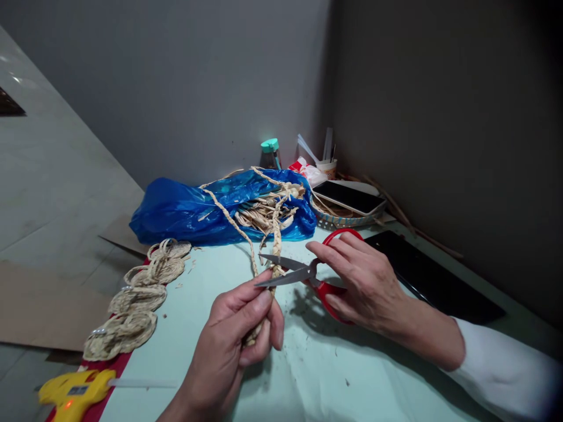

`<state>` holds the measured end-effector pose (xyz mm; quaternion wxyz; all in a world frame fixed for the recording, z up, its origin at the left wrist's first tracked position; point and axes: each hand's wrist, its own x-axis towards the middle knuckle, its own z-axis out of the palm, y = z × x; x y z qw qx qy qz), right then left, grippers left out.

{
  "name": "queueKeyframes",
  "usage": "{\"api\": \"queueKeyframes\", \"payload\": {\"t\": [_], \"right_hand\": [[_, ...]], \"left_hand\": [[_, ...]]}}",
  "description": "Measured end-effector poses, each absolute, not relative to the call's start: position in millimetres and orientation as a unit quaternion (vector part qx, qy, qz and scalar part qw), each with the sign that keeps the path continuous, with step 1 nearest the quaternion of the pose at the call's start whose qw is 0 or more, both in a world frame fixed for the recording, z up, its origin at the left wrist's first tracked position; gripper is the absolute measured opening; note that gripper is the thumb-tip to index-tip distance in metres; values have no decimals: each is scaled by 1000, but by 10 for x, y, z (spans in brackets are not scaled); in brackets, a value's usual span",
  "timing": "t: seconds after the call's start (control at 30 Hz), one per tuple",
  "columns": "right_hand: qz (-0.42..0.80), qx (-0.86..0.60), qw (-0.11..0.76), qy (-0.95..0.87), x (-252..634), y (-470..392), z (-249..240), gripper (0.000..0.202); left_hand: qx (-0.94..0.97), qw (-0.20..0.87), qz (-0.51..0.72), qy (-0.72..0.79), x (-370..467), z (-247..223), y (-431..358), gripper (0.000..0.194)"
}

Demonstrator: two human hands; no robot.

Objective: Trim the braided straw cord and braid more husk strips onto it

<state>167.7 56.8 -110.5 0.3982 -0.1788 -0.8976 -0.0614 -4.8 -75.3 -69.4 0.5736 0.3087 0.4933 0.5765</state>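
My left hand (pixel 240 334) is closed around a braided straw cord (pixel 276 234), pinching it between thumb and fingers. From there the braid runs up to a blue plastic bag (pixel 176 208) full of loose straw strips (pixel 257 212). My right hand (pixel 363 281) holds red-handled scissors (pixel 313 272), fingers through the loops. The scissor blades are parted, with the braid between or just behind them, right above my left fingertips. A thinner braided strand (pixel 231 220) trails from the bag down to near my left hand. Part of the braid is hidden inside my left palm.
Coiled straw pieces (pixel 138 299) lie in a row along the left table edge, near a yellow glue gun (pixel 77 392). A phone (pixel 349 197) rests on a round basket (pixel 329 221) at the back right. A black flat panel (pixel 433 275) lies right; a teal-lidded bottle (pixel 270 153) stands behind.
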Motion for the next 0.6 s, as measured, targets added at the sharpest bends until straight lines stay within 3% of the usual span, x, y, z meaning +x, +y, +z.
{"api": "queueKeyframes", "payload": {"t": [0.27,0.6], "right_hand": [[-102,-149,420,-890,1669,567,-1067,39],[-90,-157,435,-882,1661,564,-1142,25]], "left_hand": [[388,551,528,516,-62,-757,-755,31],[382,544,510,546,-89,-744,-711,26]]}}
